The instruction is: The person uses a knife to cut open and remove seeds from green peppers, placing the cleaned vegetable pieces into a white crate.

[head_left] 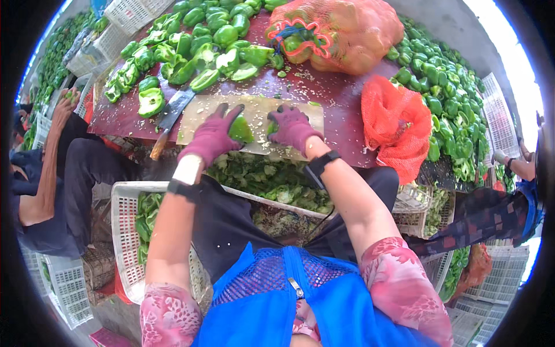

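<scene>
Both my hands wear purple gloves with dark fingertips and are over a worn, light-coloured cutting board (202,104) strewn with pale seeds. My left hand (213,136) is closed around a green bell pepper piece (241,129), which shows at its inner side. Facing it, my right hand (293,128) has curled fingers around a smaller green pepper piece (272,128), mostly hidden by the glove. A knife (175,110) with a wide blade and wooden handle lies left of the board, its handle pointing toward me. Halved green peppers (151,102) lie beyond the knife.
A full orange mesh sack (347,34) and a crumpled red mesh bag (396,127) lie on the dark red table (341,95). Whole peppers (445,87) are heaped at right. Below, a white crate (124,231) holds pepper pieces, beside green scraps (260,179). Other people sit on both sides.
</scene>
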`<state>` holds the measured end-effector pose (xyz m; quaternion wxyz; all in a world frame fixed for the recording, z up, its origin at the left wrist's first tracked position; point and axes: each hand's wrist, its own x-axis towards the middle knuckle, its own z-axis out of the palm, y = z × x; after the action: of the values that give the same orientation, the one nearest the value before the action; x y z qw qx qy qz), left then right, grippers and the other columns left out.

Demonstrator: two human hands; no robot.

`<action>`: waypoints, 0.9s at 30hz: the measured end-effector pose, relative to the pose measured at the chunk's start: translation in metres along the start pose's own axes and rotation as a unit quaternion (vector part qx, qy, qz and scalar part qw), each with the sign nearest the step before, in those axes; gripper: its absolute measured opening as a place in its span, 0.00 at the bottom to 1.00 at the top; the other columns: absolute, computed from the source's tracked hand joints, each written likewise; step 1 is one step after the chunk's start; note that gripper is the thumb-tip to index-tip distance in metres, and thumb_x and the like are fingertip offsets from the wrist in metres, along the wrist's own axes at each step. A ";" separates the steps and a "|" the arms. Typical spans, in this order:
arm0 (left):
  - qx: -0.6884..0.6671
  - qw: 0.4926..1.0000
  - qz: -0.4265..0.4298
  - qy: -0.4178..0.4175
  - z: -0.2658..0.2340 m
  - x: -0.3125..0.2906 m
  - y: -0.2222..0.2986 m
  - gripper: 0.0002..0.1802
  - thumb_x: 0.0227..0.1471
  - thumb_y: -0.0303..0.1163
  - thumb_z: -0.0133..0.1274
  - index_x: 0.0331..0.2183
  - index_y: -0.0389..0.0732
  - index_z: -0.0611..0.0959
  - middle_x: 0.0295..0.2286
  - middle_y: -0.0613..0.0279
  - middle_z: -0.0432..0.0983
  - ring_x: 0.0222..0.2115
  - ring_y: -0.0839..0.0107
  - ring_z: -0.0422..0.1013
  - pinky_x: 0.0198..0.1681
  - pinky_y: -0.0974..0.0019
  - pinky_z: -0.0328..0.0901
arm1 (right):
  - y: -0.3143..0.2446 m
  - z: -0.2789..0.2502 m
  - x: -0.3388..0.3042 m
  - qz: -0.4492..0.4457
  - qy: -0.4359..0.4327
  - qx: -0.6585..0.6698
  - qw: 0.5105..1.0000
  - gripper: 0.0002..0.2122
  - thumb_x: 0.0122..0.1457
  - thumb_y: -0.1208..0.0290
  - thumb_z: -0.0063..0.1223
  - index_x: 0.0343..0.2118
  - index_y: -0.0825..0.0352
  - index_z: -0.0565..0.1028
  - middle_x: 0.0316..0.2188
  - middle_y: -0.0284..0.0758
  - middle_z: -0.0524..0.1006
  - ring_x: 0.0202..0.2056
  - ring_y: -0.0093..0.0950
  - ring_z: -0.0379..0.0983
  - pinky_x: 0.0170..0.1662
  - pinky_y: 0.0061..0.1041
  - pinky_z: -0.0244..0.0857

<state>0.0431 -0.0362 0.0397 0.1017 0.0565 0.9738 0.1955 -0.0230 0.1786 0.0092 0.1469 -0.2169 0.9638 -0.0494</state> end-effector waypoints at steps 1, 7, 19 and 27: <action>0.007 0.999 -0.034 -0.009 0.015 0.011 0.004 0.55 0.32 0.40 0.70 0.60 0.62 0.59 0.61 0.48 0.49 0.58 0.47 0.56 0.59 0.56 0.57 | 0.000 0.002 -0.015 -0.025 0.010 -0.008 1.000 0.26 0.45 0.54 0.61 0.49 0.54 0.72 0.50 0.41 0.67 0.53 0.43 0.64 0.54 0.38 0.62; -0.011 0.993 -0.077 0.083 0.056 0.023 0.011 0.41 0.31 0.40 0.70 0.50 0.52 0.71 0.54 0.49 0.60 0.52 0.47 0.63 0.54 0.53 0.62 | 0.005 0.019 -0.110 -0.075 -0.040 -0.075 0.994 0.24 0.48 0.57 0.61 0.48 0.61 0.71 0.48 0.40 0.67 0.50 0.41 0.64 0.52 0.38 0.63; -0.792 0.603 0.085 0.044 0.047 -0.085 0.051 0.40 0.32 0.22 0.54 0.53 0.37 0.66 0.49 0.54 0.68 0.47 0.60 0.68 0.51 0.64 0.64 | -0.021 0.034 -0.105 -0.038 -0.237 0.853 0.463 0.14 0.63 0.58 0.48 0.35 0.67 0.72 0.22 0.25 0.69 0.21 0.13 0.63 0.22 0.15 0.57; -0.535 0.818 0.189 0.094 0.065 -0.088 0.051 0.44 0.30 0.28 0.62 0.53 0.38 0.67 0.56 0.55 0.63 0.56 0.64 0.59 0.58 0.63 0.55 | -0.049 0.029 -0.112 -0.027 -0.155 0.762 0.628 0.13 0.61 0.59 0.50 0.39 0.65 0.75 0.27 0.27 0.75 0.26 0.17 0.70 0.30 0.19 0.67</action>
<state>0.1463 0.0214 0.0164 -0.0149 0.1580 0.6909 0.7053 0.1023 0.1823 0.0184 0.4057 -0.0584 0.5392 -0.7358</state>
